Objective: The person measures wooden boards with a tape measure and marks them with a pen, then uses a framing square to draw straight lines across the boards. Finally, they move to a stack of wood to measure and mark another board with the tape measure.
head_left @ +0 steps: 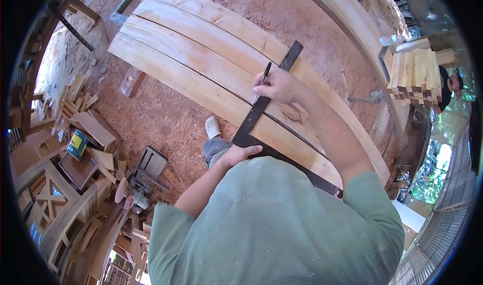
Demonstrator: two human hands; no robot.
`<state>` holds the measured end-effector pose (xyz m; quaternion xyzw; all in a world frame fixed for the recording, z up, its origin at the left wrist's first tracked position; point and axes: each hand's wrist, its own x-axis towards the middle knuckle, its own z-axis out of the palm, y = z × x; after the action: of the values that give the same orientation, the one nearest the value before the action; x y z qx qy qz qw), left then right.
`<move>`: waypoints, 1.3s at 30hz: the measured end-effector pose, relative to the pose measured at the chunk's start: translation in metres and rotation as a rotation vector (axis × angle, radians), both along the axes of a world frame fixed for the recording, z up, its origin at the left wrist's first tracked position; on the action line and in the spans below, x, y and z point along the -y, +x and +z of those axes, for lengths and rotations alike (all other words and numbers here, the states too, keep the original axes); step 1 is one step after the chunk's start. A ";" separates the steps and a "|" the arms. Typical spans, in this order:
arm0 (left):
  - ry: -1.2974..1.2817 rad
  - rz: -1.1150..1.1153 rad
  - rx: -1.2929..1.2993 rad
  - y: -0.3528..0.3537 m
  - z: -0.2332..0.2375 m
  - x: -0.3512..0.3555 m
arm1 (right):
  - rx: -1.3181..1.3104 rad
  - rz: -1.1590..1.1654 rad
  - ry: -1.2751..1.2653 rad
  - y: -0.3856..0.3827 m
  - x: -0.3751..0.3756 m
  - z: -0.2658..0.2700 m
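Note:
Four long wooden boards (201,58) lie side by side, with narrow dark gaps between them. Across them rests a dark carpenter's square (249,121), its other arm running along the near board edge by my body. My left hand (241,154) grips the square at its corner, the thumb on top. In my right hand (282,86) is a dark pen (265,76), held in a pinch, its lower end beside the square's blade over the middle boards. A dark knot marks the board near my right forearm.
A chop saw (146,171) stands on the sawdust-covered ground at left, near wood scraps (95,129) and a green-and-yellow can (77,144). At right are stacked wood pieces (415,76) and a long beam (352,28). My shoe (213,127) shows beside the boards.

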<state>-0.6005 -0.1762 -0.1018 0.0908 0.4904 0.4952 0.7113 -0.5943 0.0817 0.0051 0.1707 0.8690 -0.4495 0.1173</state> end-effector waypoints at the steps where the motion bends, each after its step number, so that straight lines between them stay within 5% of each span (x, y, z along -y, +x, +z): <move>1: 0.000 0.001 -0.001 0.002 -0.003 0.001 | 0.002 -0.006 0.036 -0.001 -0.008 0.003; 12: 0.109 0.072 -0.030 0.003 -0.002 0.000 | 0.012 -0.017 0.292 -0.006 -0.014 0.017; 17: 0.076 0.037 0.002 -0.002 0.003 -0.002 | -0.224 0.245 0.623 -0.004 0.035 0.008; 21: 0.068 0.013 0.083 -0.006 0.016 -0.004 | -0.244 0.299 0.466 0.009 0.070 0.017; 23: 0.045 0.001 0.063 -0.004 0.008 -0.003 | -0.283 -0.044 0.036 0.024 0.070 0.026; 25: 0.014 -0.003 0.052 0.001 -0.002 0.001 | -0.357 -0.299 -0.088 0.056 0.057 0.020; 27: 0.032 0.037 -0.075 0.006 -0.009 0.003 | -0.210 -0.662 -0.175 0.107 0.039 0.023; 33: 0.051 0.107 0.079 0.007 0.000 0.002 | -0.256 -1.626 -0.155 0.338 0.012 -0.022; 35: 0.076 0.120 0.064 0.008 -0.001 0.002 | -0.251 -1.904 0.254 0.412 0.023 -0.008; 36: 0.108 0.123 0.046 0.008 -0.002 0.002 | -0.040 -1.860 0.741 0.474 0.025 -0.018; 38: 0.087 0.088 0.083 0.007 -0.007 0.003 | 0.171 -1.969 1.050 0.518 0.065 -0.004; 39: 0.076 0.061 0.121 0.007 -0.009 0.003 | 0.309 -2.204 0.846 0.536 0.081 -0.004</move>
<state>-0.5938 -0.1795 -0.1108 0.0727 0.4299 0.5394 0.7204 -0.0582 0.0007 0.0010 0.9032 0.3099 0.0396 -0.2944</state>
